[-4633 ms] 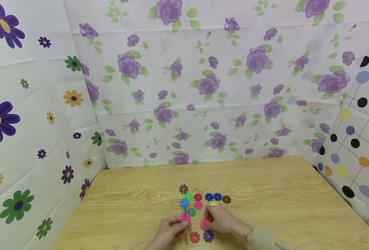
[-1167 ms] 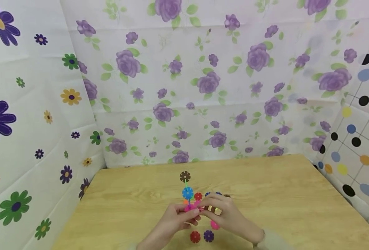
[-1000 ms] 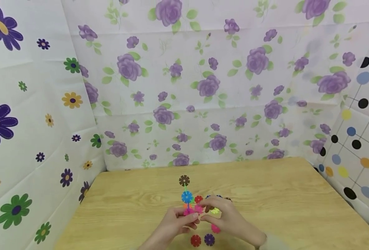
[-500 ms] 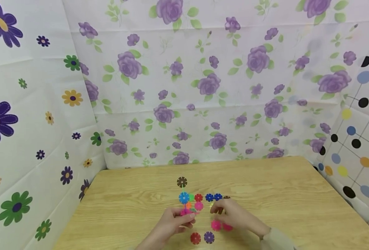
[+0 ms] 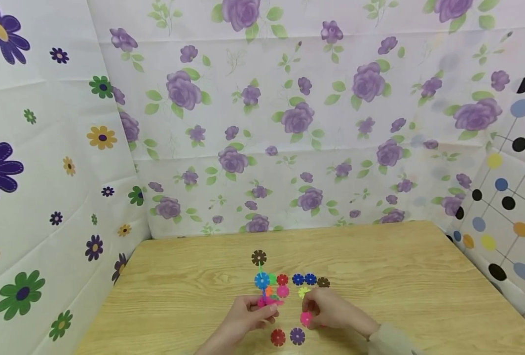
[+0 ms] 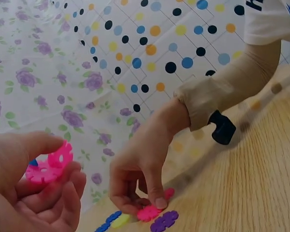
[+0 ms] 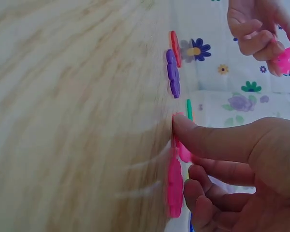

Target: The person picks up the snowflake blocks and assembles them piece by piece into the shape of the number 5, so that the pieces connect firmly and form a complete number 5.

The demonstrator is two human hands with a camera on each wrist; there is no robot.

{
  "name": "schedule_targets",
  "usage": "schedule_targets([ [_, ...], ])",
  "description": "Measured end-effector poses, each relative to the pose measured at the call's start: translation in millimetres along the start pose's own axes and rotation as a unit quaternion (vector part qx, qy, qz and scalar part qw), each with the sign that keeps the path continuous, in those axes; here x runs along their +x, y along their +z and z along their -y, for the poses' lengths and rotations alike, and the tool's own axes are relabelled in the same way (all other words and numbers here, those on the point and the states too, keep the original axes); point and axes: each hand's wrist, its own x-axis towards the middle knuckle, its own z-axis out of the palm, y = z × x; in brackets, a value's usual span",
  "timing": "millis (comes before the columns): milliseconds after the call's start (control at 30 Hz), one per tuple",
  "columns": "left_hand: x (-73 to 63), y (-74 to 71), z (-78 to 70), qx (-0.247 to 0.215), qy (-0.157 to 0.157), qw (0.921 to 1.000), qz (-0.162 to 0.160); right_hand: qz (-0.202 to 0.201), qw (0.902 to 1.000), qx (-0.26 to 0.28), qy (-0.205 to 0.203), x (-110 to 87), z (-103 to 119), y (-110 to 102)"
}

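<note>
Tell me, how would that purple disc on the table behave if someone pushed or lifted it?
The purple disc is probably stiff: the similar linked discs extend from the left hand without visibly sagging. It is likely light, since it looks thin in the right wrist view. Pushed, it would probably slide rather than roll, lying flat on the table.

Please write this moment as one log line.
left hand: holds joined discs; right hand: pinches pink disc; on table: red disc, purple disc

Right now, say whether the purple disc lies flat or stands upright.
Flat on the table: the purple disc shows full-face in the head view, edge-on in the right wrist view.
</note>
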Motion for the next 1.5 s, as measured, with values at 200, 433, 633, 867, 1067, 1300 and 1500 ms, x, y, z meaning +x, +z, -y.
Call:
schedule_targets([
  [200,-1.1,0.0,3.6,0.045,0.038,0.998,0.022,-0.029,0.9991,0.027,-0.016,0.8,4,2],
  [433,-2.7,0.5,5.3,0.063,0.061,0.9958,0.028,-0.067,0.9906,0.117,-0.021,-2.8,15,-3],
  [633,-2.5,-0.5,8.7,0.043,0.061,0.9967,0.032,-0.051,0.9784,0.199,-0.022,-7.4,27,-8],
  [867,-1.1,-1.0,11.3,0.042,0.055,0.9972,0.027,-0.053,0.9745,0.212,-0.052,-10.1,37,-12],
  [1067,0.4,0.5,11.3,0.057,0.058,0.9964,0.024,-0.051,0.9755,0.207,-0.053,-9.6,40,-13],
  [1300,3.9,3.3,14.7,0.066,0.046,0.9965,0.02,-0.06,0.9746,0.202,-0.075,-11.8,45,-13],
  [1500,3.4,0.5,11.0,0.056,0.053,0.9969,0.017,-0.066,0.9725,0.214,-0.063,-12.9,45,-16],
])
